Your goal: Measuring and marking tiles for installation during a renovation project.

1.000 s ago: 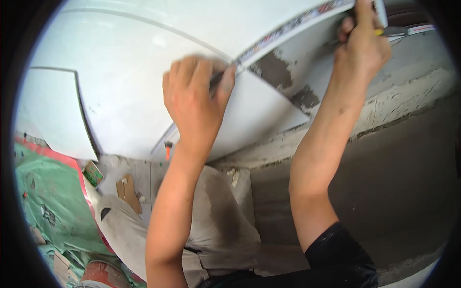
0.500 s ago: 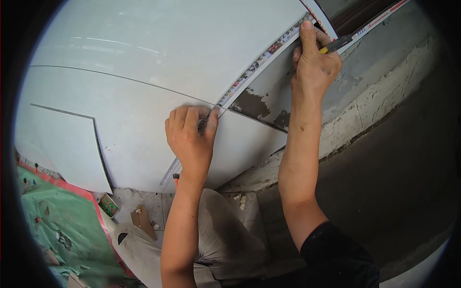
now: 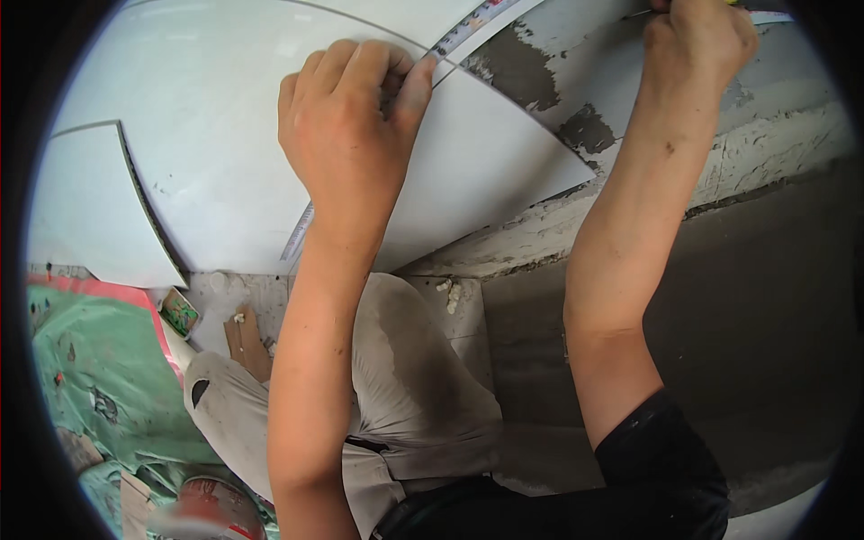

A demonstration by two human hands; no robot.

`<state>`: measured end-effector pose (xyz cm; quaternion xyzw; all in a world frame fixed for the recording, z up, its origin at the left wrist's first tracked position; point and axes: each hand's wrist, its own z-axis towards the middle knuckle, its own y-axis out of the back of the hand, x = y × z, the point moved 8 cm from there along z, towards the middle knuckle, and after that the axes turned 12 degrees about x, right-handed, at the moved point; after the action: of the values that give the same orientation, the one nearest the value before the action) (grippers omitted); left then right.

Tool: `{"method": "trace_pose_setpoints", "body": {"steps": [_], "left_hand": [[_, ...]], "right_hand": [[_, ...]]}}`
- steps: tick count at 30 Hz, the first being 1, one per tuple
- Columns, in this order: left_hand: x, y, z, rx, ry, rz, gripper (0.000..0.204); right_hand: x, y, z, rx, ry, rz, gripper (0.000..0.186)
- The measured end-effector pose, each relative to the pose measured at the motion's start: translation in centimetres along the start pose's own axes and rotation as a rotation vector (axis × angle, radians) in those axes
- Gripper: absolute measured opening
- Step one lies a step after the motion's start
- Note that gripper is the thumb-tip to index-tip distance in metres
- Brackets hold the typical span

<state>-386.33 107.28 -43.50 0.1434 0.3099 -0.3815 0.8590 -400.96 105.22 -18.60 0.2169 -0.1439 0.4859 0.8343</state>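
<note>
While pressed flat on the tile (image 3: pixel 225 162) toward 12 o'clock, left hand (image 3: pixel 346 117), fingers together, pinning the tape (image 3: pixel 468 22) against it. Right hand (image 3: pixel 697 40) at 1 o'clock, fist closed near the tape's far end; contents of that grip impossible to tell.

A small rectangular packet (image 3: pixel 180 313), green with a pale rim, lies on the floor at the corner of the green sheet (image 3: pixel 90 378). It sits just below the leaning pale tile's (image 3: pixel 99 216) lower corner.
</note>
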Motion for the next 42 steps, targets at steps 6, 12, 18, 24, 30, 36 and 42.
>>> {"method": "trace_pose_setpoints", "body": {"steps": [6, 12, 18, 24, 30, 36, 42], "left_hand": [[0.0, -0.2, -1.1, -0.062, -0.125, 0.075, 0.023], [-0.2, -0.2, -0.2, -0.029, -0.109, 0.060, 0.023], [-0.4, 0.6, 0.6, 0.017, -0.044, -0.010, 0.026], [-1.5, 1.2, 1.5, 0.146, 0.045, -0.009, 0.024], [-1.3, 1.3, 1.3, 0.130, 0.082, -0.015, 0.027], [-1.1, 1.1, 1.4, 0.124, 0.066, -0.023, 0.029], [-0.9, 1.6, 1.5, 0.152, 0.088, 0.015, 0.024]], "right_hand": [[-0.4, -0.4, -0.9, -0.002, 0.050, 0.003, 0.032], [-0.3, -0.5, -0.4, 0.015, 0.052, 0.017, 0.033], [-1.3, 0.1, 0.7, 0.016, -0.008, 0.037, 0.036], [-1.3, 0.6, 1.4, 0.017, 0.047, 0.181, 0.033], [-1.1, 0.7, 1.5, 0.042, 0.113, 0.215, 0.032], [-1.1, 0.6, 1.5, 0.041, 0.100, 0.241, 0.031], [-1.4, 0.4, 1.4, 0.035, 0.089, 0.261, 0.031]]}}
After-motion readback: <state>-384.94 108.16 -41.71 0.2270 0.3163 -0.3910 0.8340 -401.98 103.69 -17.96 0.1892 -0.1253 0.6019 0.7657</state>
